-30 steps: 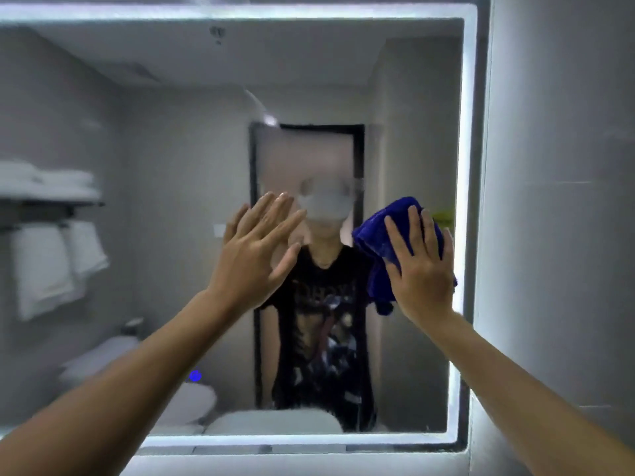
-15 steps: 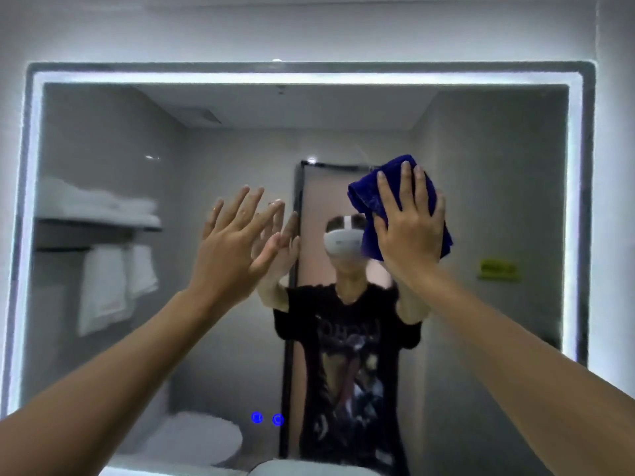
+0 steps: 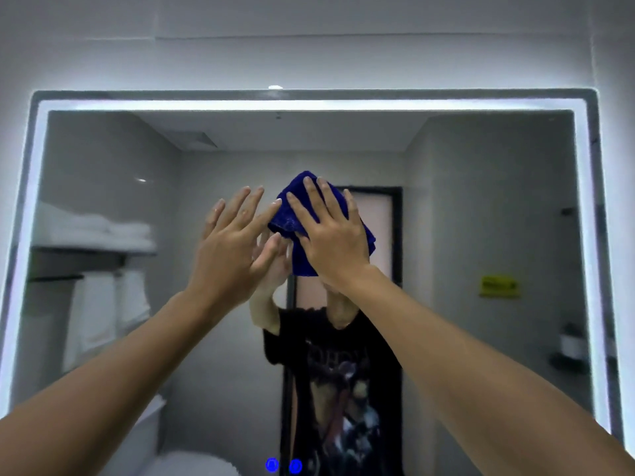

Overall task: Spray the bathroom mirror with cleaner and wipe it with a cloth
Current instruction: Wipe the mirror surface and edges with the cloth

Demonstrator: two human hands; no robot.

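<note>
Pressing a crumpled deep-blue microfibre cloth (image 3: 292, 214) flat against the glass, the right hand (image 3: 331, 235) lies over it with fingers straight and spread. The cloth sits at the middle of the rectangular wall mirror with its glowing white light border (image 3: 580, 235). The left hand (image 3: 228, 249) is raised beside it, fingers straight and holding nothing; contact with the glass is unclear. Wiping well probably calls for even palm pressure and overlapping passes out to the lit edges.

Mirror (image 3: 481, 201) on the wall, cloth (image 3: 292, 207) against its glass near the middle, right hand (image 3: 331, 235) flat on the cloth, left hand (image 3: 233, 245) just left of it.
</note>
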